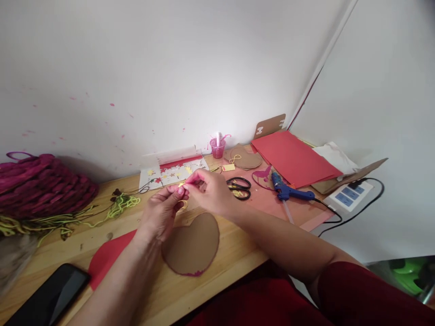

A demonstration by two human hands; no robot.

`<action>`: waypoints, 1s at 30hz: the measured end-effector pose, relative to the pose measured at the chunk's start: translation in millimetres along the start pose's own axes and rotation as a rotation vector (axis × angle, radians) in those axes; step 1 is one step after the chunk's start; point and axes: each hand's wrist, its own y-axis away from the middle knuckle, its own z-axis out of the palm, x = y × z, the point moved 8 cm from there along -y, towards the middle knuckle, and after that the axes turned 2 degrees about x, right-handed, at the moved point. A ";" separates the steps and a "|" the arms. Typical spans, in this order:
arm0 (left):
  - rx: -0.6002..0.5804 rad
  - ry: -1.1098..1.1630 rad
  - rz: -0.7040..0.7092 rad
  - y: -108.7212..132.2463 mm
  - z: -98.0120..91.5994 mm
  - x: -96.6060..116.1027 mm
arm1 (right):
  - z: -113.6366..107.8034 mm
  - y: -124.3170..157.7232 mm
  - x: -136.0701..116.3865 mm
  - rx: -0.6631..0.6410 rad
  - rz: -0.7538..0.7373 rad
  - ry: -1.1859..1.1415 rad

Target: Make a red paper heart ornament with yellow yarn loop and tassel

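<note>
My left hand (159, 213) and my right hand (215, 192) meet over the table, both closed in a pinch. Between their fingertips is a small yellow piece (181, 184), too small to make out exactly. A yellow loop (184, 206), which looks like yarn, shows just under the fingers. Below the hands lies a cardboard heart (192, 246) with magenta along its edge. Behind them is a white sheet (147, 179) with several red and yellow star shapes. Black-handled scissors (240, 183) rest right of my right hand.
At right are a blue glue gun (294, 194), red sheets (295, 158) and a white power box (350, 197) with a black cord. A cup of magenta paint (218, 148) stands by the wall. A phone (50, 294), yellow-green yarn (122, 204) and a magenta woven basket (44, 188) occupy the left.
</note>
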 end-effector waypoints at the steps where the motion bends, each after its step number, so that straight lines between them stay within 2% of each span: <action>1: -0.002 -0.022 0.020 -0.4 -0.6 1.6 | 1.9 -2.0 6.5 -0.028 0.074 -0.098; 3: -0.012 -0.076 0.059 -0.4 -0.4 4.9 | 3.1 -4.8 14.2 -0.054 0.161 -0.198; 8: -0.023 -0.136 0.073 -0.3 0.1 7.3 | -2.0 -7.8 17.2 -0.045 0.213 -0.242; 15: 0.064 -0.126 0.049 -5.7 -13.9 8.2 | -1.1 -8.7 25.0 -0.129 0.363 -0.403; 20: -0.010 -0.245 0.168 -1.8 -6.5 17.8 | 6.3 -5.6 29.0 -0.203 0.359 -0.359; 24: -0.105 -0.339 0.223 1.2 0.9 24.6 | 9.5 -3.1 29.0 -0.252 0.448 -0.494; 30: -0.274 -0.315 0.209 3.8 7.5 30.4 | 16.4 5.0 23.2 -0.489 0.600 -0.689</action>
